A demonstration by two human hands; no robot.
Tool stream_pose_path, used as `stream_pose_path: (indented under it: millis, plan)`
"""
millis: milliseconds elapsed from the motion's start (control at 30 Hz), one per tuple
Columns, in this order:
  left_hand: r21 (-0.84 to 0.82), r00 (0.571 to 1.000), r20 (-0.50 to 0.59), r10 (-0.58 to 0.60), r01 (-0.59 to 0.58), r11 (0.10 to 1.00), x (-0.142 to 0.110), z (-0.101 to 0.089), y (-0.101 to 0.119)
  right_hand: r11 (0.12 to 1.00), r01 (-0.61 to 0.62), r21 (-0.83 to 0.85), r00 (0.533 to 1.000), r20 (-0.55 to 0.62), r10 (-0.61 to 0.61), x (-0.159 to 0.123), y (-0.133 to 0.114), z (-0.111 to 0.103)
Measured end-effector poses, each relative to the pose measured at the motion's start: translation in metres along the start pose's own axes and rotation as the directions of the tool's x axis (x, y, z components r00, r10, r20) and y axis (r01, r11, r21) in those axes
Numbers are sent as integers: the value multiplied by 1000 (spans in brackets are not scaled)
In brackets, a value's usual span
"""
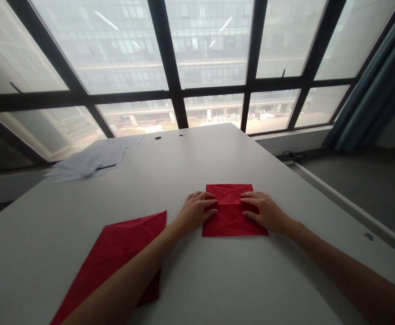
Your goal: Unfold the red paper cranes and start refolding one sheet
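Observation:
A creased square of red paper (231, 221) lies flat on the white table. Across its left edge rests my left hand (197, 208), fingers stretched out and slightly apart on the paper. On the right edge, my right hand (261, 208) lies the same way, its fingertips pointing inward. Nothing is gripped in either hand. A larger sheet of red paper (116, 248), also creased, lies to the left, partly hidden under my left forearm.
The white table (190, 162) reaches toward large windows with dark frames (214, 88). White paper sheets (85, 158) with a dark pen-like stick (106, 167) lie at the back left. A small dark mark (368, 236) is near the right edge. A blue curtain (369, 85) hangs at the right.

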State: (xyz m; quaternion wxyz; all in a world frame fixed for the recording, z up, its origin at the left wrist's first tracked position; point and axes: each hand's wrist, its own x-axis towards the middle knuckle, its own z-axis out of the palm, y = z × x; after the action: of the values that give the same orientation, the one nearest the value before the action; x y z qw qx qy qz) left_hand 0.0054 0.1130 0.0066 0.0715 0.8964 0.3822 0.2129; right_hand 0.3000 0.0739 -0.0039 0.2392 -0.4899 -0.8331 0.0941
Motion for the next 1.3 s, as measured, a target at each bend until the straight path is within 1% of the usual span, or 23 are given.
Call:
stream_pose_path:
  millis: [167,300,400,567,767,900,1000,1133,1300]
  plan:
    - [-62,1000,-7,-22,21,998,2,3,-3,997,-1,76,998,-62,6,5,2,1]
    - [-155,997,-59,-43,34,987,3,6,-9,993,11,117,990,-144,6,6,3,1]
    - [-224,993,-102,-63,39,974,3,7,-13,995,5,101,985,-174,13,6,3,1]
    - [-261,988,-124,-94,58,963,2,7,-13,999,15,42,987,-163,-8,5,-1,-1]
    - [-249,991,-118,-63,32,968,2,3,-8,994,16,106,973,-230,8,7,-4,-2]
    - [-240,985,-152,-87,48,970,3,0,-6,990,38,139,956,-293,5,8,-2,-3]
    - [-241,983,-160,-89,49,969,4,-1,-6,993,30,116,959,-284,4,8,-1,-4]
    - [-203,984,-161,-81,47,978,3,-1,-4,998,7,66,958,-286,12,8,0,-6]
    - [-224,983,-168,-73,34,974,3,-2,-3,1000,-2,14,963,-270,6,9,5,-9]
